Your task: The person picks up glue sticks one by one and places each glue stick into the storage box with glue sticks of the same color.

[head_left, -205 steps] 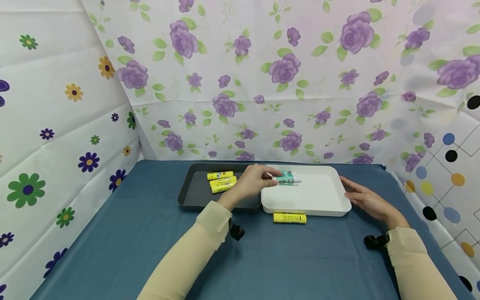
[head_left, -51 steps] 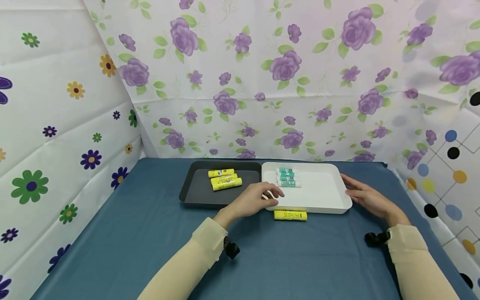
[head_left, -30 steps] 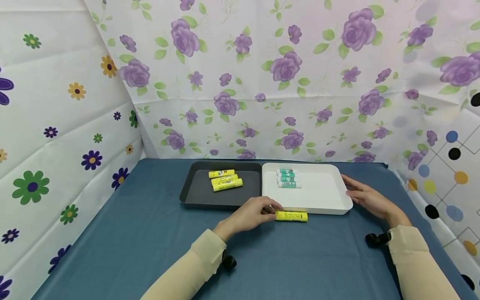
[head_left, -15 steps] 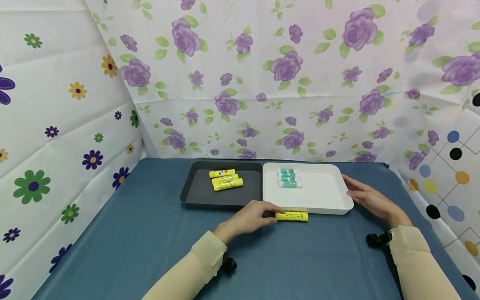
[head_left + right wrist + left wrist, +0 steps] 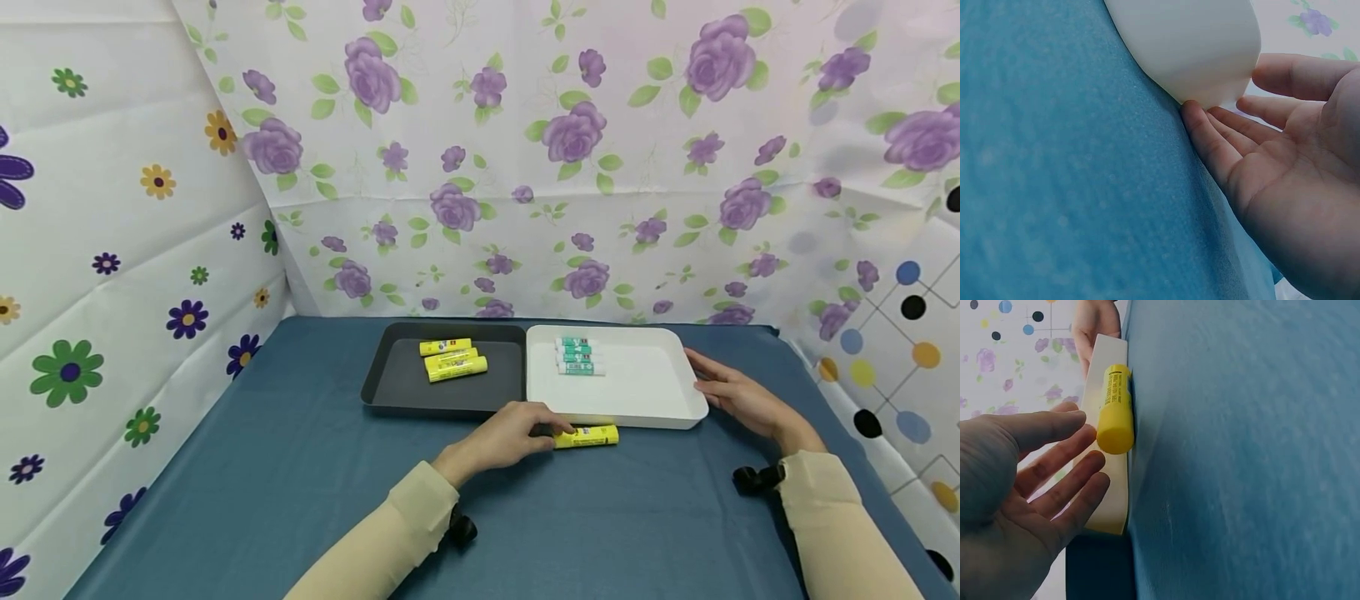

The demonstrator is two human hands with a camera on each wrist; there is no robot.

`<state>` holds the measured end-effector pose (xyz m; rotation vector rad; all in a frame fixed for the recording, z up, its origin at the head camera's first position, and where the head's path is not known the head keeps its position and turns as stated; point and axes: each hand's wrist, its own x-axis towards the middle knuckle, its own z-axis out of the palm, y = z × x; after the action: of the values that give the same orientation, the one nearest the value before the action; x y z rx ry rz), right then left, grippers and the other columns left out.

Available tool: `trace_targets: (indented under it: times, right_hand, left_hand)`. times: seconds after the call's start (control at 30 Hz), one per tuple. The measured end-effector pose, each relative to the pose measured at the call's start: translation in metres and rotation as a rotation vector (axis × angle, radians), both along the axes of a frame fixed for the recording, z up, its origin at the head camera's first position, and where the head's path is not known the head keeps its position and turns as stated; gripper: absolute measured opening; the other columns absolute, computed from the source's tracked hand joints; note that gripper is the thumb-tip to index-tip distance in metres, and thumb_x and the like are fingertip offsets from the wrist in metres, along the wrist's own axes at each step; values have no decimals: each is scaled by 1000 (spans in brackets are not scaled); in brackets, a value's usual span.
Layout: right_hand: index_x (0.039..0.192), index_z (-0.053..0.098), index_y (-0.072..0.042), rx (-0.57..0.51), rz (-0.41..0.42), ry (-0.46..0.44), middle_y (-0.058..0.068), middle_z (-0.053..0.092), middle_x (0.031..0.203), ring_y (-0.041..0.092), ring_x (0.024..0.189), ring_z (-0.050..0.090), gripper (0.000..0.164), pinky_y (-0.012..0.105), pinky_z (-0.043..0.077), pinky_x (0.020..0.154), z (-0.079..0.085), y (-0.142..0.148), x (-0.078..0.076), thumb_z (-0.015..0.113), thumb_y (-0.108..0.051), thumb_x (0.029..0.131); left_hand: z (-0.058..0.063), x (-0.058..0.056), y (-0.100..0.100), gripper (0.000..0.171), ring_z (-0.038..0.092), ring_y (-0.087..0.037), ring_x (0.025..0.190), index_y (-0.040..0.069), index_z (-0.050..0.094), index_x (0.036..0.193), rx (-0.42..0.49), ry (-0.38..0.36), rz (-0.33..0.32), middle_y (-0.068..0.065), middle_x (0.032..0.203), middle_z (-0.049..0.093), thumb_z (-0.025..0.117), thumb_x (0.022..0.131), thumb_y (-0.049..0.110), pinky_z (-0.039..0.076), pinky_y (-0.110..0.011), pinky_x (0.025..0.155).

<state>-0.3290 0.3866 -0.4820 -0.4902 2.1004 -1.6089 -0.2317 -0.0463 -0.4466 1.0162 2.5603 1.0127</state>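
In the head view my left hand [image 5: 510, 436] has its thumb and index finger at the left end of a yellow glue stick [image 5: 596, 436], pinching it. The glue stick lies just in front of the white tray [image 5: 645, 392], slightly tilted, its left end nearer me. From the left wrist view, the thumb and index fingertips are right beside the end of this glue stick [image 5: 1115, 415], with the other fingers loosely spread. My right hand [image 5: 742, 402] rests against the right side of the white tray, fingers fairly straight. Its fingertips touch the tray's corner [image 5: 1204, 75] in the right wrist view.
Several green-and-white glue sticks [image 5: 579, 357] lie in a column in the white tray. Left of it, edge to edge, stands a dark grey tray [image 5: 390, 383] holding three yellow glue sticks [image 5: 453, 360]. Blue cloth [image 5: 300, 450] covers the table; patterned sheets [image 5: 480, 167] hang behind.
My left hand has put a green-and-white glue stick into the white tray, then come forward to the yellow one in front. That stick has turned slightly. My right hand stays at the tray.
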Motion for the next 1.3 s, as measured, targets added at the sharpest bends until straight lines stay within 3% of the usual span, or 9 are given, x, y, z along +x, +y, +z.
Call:
trace_targets:
  times: [0.17,0.37,0.83,1.13,1.3]
  right_hand:
    - [168,-3,-12,4,4,0,17,-13,173,46,155,-11,76,7,40,97,-1,1,0,49,-20,113]
    - [168,-3,-13,6,1,-5,17,-13,173,44,156,-10,76,7,40,97,-1,1,-1,48,-21,113]
    - [168,-2,-12,2,-3,1,16,-12,173,44,156,-9,76,7,40,97,-1,1,0,49,-20,112]
    - [168,-3,-13,6,-2,2,16,-11,173,45,156,-9,77,7,40,97,-1,2,-1,49,-20,112]
    - [168,-2,-13,6,1,0,16,-12,173,45,156,-9,77,7,40,97,0,1,-1,49,-20,112]
  left_hand:
    - [-3,-1,7,29,58,-1,92,21,74,129,-42,77,-27,4,115,69,71,101,13,49,-19,81]
    - [-2,0,11,30,60,-3,95,21,75,127,-57,107,-38,3,117,66,73,99,10,49,-18,80]
    - [-3,0,17,38,61,-5,97,19,70,137,-129,79,-34,2,121,66,74,99,14,49,-18,83]
    - [-3,-3,20,39,61,-2,104,18,68,139,-127,-8,-68,4,125,69,72,100,11,51,-20,90]
    - [-3,-2,21,39,61,-2,110,18,69,137,-130,13,-94,5,130,69,68,101,4,51,-20,93]
